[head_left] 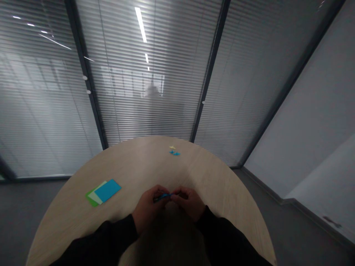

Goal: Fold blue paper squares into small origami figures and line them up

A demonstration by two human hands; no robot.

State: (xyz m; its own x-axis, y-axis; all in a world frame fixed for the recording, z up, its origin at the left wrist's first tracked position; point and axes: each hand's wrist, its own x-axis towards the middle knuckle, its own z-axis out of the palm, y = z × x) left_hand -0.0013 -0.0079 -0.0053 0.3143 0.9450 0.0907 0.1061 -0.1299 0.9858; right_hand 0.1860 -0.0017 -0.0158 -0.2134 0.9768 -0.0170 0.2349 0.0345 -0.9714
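"Where's the blue folded paper (163,196)?"

"Just in from the near edge of the round wooden table (205,173), pinched at both ends."

"By what?"

"Fingertips of the left hand (146,207) and right hand (188,202), curled and close together: a steady, controlled grip."

"What's nearby?"

"Stacked blue card (107,190) and green card (90,198) toward the left edge; a small yellow paper figure (172,147) and blue paper figure (174,153) near the far edge."

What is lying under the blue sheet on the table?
A pale sheet lies under the blue sheet, and a green sheet lies under the pale one. Only their edges show; the parts covered by the blue sheet cannot be seen.
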